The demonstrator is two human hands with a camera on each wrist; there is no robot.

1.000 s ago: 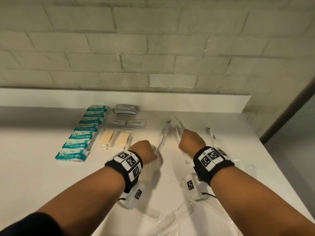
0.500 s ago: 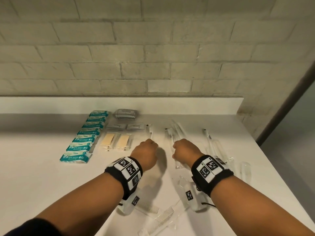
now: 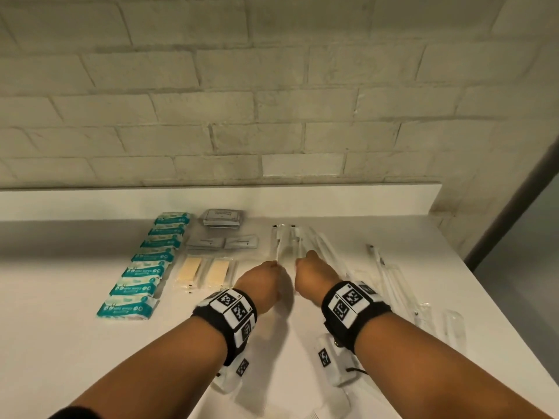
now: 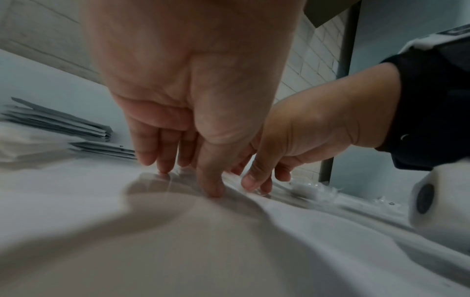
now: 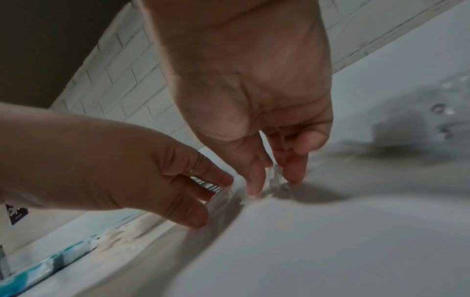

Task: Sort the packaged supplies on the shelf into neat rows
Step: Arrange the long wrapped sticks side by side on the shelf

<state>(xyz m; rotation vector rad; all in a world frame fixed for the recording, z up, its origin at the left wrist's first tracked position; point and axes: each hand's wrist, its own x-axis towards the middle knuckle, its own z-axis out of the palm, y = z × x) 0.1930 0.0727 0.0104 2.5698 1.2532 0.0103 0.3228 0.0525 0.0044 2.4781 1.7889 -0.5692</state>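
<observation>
Two clear-wrapped toothbrush packets (image 3: 279, 244) lie side by side on the white shelf (image 3: 60, 297), pointing at the back wall. My left hand (image 3: 273, 264) rests straight fingertips (image 4: 162, 167) on the near end of the left packet (image 4: 157, 177). My right hand (image 3: 299, 263) is beside it, thumb and forefinger (image 5: 293, 170) pinching the crinkled wrapper (image 5: 276, 177) of the right packet. More clear toothbrush packets (image 3: 320, 246) lie loose and slanted to the right.
A row of teal wipe packs (image 3: 145, 267) runs down the left. Beside it lie two yellow packets (image 3: 187, 272), flat grey sachets (image 3: 223, 241) and a grey stack (image 3: 222, 219). Loose clear packets (image 3: 453, 328) lie near the shelf's right edge. A brick wall stands behind.
Both hands have moved away from me toward the back wall and closer together, sliding the two toothbrush packets up until they lie parallel.
</observation>
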